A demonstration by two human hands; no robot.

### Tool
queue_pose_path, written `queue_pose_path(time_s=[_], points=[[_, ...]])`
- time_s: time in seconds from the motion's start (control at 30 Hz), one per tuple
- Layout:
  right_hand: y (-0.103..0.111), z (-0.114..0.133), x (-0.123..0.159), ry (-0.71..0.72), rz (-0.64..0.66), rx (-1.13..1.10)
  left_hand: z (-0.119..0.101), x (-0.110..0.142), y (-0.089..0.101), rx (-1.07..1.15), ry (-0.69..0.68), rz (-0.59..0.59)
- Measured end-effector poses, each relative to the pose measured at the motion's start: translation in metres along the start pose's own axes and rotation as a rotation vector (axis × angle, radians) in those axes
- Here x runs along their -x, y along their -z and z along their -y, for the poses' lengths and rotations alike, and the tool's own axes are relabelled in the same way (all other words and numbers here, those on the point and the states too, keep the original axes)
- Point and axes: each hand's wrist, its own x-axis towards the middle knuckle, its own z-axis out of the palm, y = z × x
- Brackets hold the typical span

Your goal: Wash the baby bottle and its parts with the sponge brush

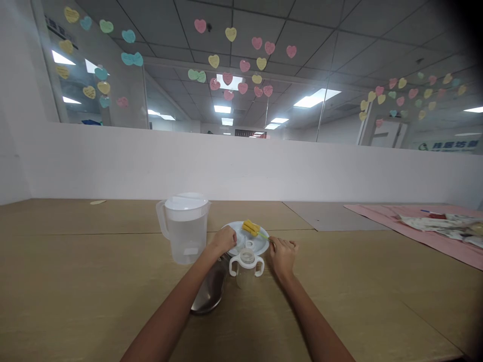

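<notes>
The left hand (222,240) and the right hand (283,257) are working apart, one on each side of a round white plate (260,245). The left hand is lying over the plate's near left rim, with its fingers touching the rim; whether it is gripping the plate cannot be told from this view. The right hand is pinching the thin green stem of a bottle brush (252,229) at its end, just off the plate's right rim. The brush's yellow sponge head is resting on the plate, and the stem is running toward the right hand.

A white-handled sippy cup (247,266) is standing upright between the hands, just in front of the plate, with its two handles reaching out sideways. A transparent plastic pitcher (184,239) with a white lid is standing to the left of the left hand, holding water and almost touching the plate's side of the hand. A dark, shiny stainless steel dish (210,287) is lying under the left forearm, near the cup.

All of these are sitting on a tan wooden surface (94,281). Further right, a grey mat (328,216) and a pink mat (411,226) are lying on it, the pink one carrying a patterned cloth (437,225). A low white partition (226,166) is running along the far edge, and paper hearts (230,65) are sticking to the glass above it.
</notes>
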Motion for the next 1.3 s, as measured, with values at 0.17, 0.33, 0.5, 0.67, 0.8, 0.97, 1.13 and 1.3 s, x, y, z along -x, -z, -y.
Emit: queue_pose_path(time_s=[0.17, 0.33, 0.5, 0.67, 0.8, 0.97, 1.13, 1.3], points=[[0.001, 0.000, 0.000, 0.016, -0.012, -0.007, 0.003, -0.001, -0.006, 0.051, 0.008, -0.067], [0.001, 0.001, 0.000, 0.034, -0.058, -0.022, 0.007, -0.006, 0.003, 0.176, -0.056, -0.239], [0.006, 0.007, -0.001, 0.120, -0.142, -0.097, 0.000, -0.006, 0.024, 0.327, -0.167, -0.348], [0.015, 0.010, -0.003, 0.219, -0.266, -0.161, -0.010, -0.005, 0.028, 0.581, -0.315, -0.357], [0.018, 0.011, -0.003, 0.225, -0.296, -0.200, -0.014, -0.006, 0.028, 0.780, -0.212, -0.266], [0.016, 0.013, -0.003, 0.255, -0.265, -0.243, -0.016, 0.002, 0.034, 0.722, -0.047, -0.130], [0.008, 0.013, 0.003, 0.213, -0.157, -0.206, -0.026, 0.012, 0.044, 0.755, -0.137, -0.078], [0.006, 0.005, 0.008, 0.133, -0.120, -0.194, -0.035, 0.017, 0.054, 0.882, -0.393, 0.026]])
